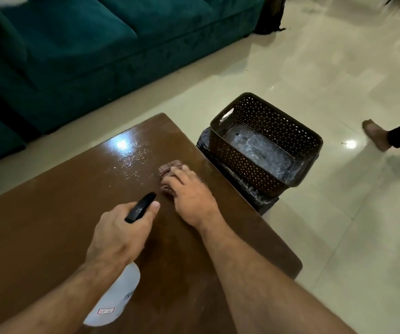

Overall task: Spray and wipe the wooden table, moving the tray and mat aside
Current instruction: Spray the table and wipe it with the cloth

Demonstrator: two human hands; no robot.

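Note:
The brown wooden table (49, 201) fills the lower left, glossy and speckled with wet droplets near its far corner. My left hand (122, 235) grips a white spray bottle (114, 300) by its black trigger head, nozzle pointing toward the far corner. My right hand (189, 196) presses flat on a reddish-brown cloth (167, 168) near the table's right edge. A dark perforated tray (266, 145) sits off the table on the floor to the right, on top of a dark mat (254, 191) whose edges show beneath it.
A teal sofa (85, 56) runs along the far side, close to the table's far edge. Glossy cream floor tiles (338, 68) surround the table. Another person's foot and dark trouser leg (387, 135) are at the right edge.

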